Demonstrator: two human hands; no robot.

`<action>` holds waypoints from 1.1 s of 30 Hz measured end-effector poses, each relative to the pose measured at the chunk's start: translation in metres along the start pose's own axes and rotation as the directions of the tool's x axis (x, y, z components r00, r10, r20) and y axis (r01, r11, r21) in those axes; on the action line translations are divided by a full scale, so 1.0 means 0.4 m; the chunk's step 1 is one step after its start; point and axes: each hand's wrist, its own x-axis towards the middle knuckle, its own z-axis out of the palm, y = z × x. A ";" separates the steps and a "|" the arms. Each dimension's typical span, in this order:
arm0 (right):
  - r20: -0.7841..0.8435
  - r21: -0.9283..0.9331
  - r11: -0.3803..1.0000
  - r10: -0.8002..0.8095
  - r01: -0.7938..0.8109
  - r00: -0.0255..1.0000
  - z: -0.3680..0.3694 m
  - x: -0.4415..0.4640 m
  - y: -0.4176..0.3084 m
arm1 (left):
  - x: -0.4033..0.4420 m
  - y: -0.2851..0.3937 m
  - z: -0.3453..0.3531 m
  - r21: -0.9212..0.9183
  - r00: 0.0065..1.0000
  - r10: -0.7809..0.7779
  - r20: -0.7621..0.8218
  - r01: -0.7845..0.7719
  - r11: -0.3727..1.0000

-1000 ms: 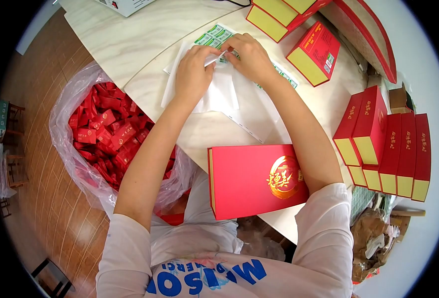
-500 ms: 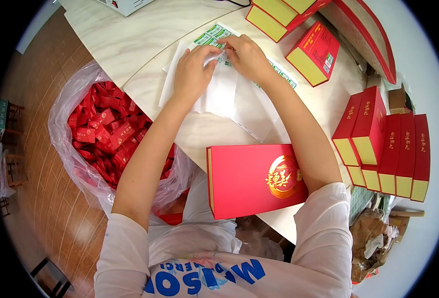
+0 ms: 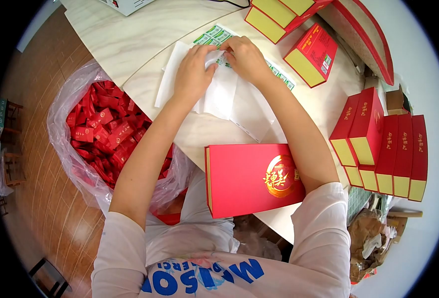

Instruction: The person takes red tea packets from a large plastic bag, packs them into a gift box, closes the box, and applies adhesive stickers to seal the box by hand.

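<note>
Green-and-white sticker sheets [image 3: 213, 36] lie on the marbled table, with white backing paper [image 3: 221, 94] over and beside them. My left hand [image 3: 193, 72] has its fingers curled on the lifted paper at the sheet's left part. Close to its right, my right hand [image 3: 244, 55] pinches at the paper's edge with thumb and index finger; whether a sticker is between them is too small to tell. A closed red box [image 3: 239, 179] with a gold emblem lies at the table's front edge, below my right forearm.
A clear plastic bag [image 3: 63, 124] full of red packets [image 3: 117, 131] stands left of the table. Red boxes with yellow sides [image 3: 371, 124] stand at the right, and another red box [image 3: 312, 53] lies at the back right. Brown paper [image 3: 366, 238] is at lower right.
My fingers have shifted slightly on the paper, both hands staying close together. The whole view has drifted a little to the left.
</note>
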 end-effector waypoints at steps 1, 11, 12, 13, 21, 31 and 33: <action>0.000 0.000 1.000 -0.001 0.001 1.000 0.000 0.000 0.001 | 0.000 0.001 -0.002 -0.005 1.000 -0.005 0.019 0.005 1.000; 0.035 -0.114 0.990 -0.083 0.087 0.996 -0.025 0.004 -0.020 | 0.002 -0.002 0.004 -0.013 1.000 -0.018 -0.008 0.018 1.000; 0.051 -0.150 0.980 -0.125 0.132 0.991 -0.023 0.004 -0.013 | 0.002 -0.001 0.007 0.005 0.999 -0.032 -0.008 0.033 0.999; 0.051 -0.149 0.980 -0.127 0.133 0.991 -0.025 0.005 -0.013 | 0.002 -0.001 0.009 0.022 0.999 -0.047 -0.009 0.048 0.999; -0.018 -0.093 0.989 -0.119 0.117 0.993 -0.014 0.000 -0.003 | 0.001 -0.015 0.007 0.048 0.998 0.052 0.024 -0.053 0.997; 0.059 -0.026 0.994 -0.104 0.106 0.993 -0.014 0.000 0.005 | 0.000 -0.003 0.003 -0.029 1.000 -0.015 0.010 0.016 0.999; 0.079 0.016 0.997 -0.074 0.073 0.994 -0.020 0.000 -0.001 | 0.000 -0.003 0.002 -0.029 1.000 -0.025 0.015 0.025 0.999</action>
